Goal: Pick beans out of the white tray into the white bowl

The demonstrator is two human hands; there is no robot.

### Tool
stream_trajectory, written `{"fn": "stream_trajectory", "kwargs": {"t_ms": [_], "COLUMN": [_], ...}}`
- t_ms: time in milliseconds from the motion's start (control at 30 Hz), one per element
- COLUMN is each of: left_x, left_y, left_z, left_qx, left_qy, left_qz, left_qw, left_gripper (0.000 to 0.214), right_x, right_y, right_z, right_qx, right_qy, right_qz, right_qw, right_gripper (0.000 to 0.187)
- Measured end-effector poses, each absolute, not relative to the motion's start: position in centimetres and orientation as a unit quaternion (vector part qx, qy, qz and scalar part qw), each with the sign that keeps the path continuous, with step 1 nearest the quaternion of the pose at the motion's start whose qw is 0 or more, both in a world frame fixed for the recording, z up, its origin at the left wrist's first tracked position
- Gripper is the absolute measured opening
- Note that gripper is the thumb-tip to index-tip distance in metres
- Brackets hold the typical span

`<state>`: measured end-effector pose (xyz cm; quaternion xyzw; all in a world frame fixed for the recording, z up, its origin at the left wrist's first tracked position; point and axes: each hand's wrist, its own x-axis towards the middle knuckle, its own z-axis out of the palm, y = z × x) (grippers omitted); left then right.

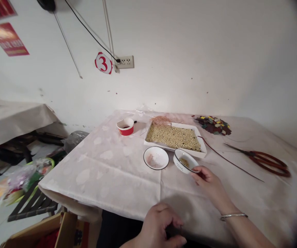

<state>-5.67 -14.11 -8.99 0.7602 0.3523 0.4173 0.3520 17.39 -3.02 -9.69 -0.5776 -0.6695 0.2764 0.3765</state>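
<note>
My right hand (208,181) pinches the rim of a small white enamel bowl (179,166) with a dark edge. The bowl tilts, and a little heap of yellowish grains (184,162) lies inside. Left of it stands a similar white bowl (156,158) with pinkish bits at its bottom. Behind both is a white tray (202,154) spread with pale round beads or grains (174,136). At the table's front edge, my left hand (161,225) is loosely curled, thumb apart from the fingers, holding nothing I can make out.
Scissors (269,163) and a thin dark rod (231,158) lie to the right. Coloured chips (212,125) are heaped behind, pinkish threads (161,120) rest at the tray's back corner, and a red-and-white paper cup (125,127) stands left. A cardboard box (65,229) is below.
</note>
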Motion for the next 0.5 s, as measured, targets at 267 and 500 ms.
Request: {"fn": "stream_trajectory", "kwargs": {"t_ms": [267,500], "left_x": [-5.4,-5.9], "left_y": [-13.2,-13.5], "left_z": [-11.1,-10.5], "left_qx": [0.756,0.725], "left_qy": [0.353,0.378], "left_qz": [0.413,0.379], "left_qw": [0.365,0.434], "left_gripper": [0.027,0.022], "right_x": [18.0,19.0], "right_y": [-1.8,-0.3], "right_z": [-9.1,-7.8], "right_qx": [-0.519,-0.485], "right_qy": [-0.72,-0.739], "right_qz": [0.294,0.334], "right_qw": [0.354,0.326], "right_gripper": [0.016,0.018]}}
